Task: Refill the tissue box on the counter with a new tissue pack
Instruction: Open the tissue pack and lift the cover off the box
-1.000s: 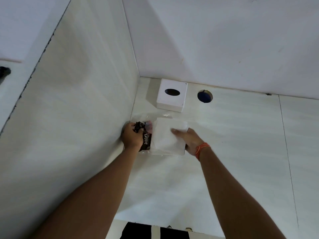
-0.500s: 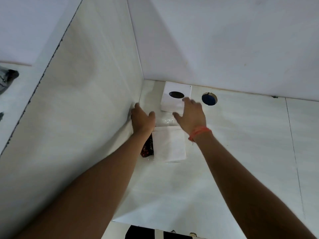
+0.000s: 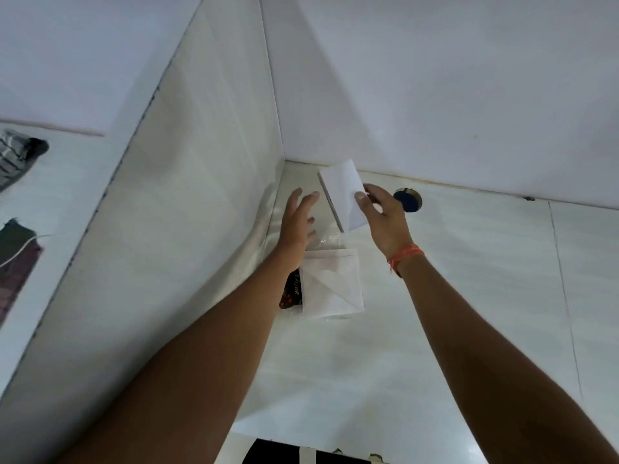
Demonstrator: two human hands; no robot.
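Observation:
The white tissue box (image 3: 341,192) is lifted off the counter and tipped on its side near the back corner; its round opening is hidden. My right hand (image 3: 383,217) grips its right edge with the thumb on the white face. My left hand (image 3: 298,222) hovers just left of the box, fingers spread, holding nothing. The new tissue pack (image 3: 330,283), a white stack in clear plastic with a dark printed band on its left end, lies flat on the counter below both hands.
A round hole (image 3: 408,199) in the white counter (image 3: 469,296) sits right of the box. A tiled side wall (image 3: 184,229) rises close on the left and a back wall behind. Dark cloth items (image 3: 16,155) lie beyond the left wall.
Both hands left the tissue pack and reached to the box. My right hand has picked the box up and tilted it, while my left hand moved up beside it.

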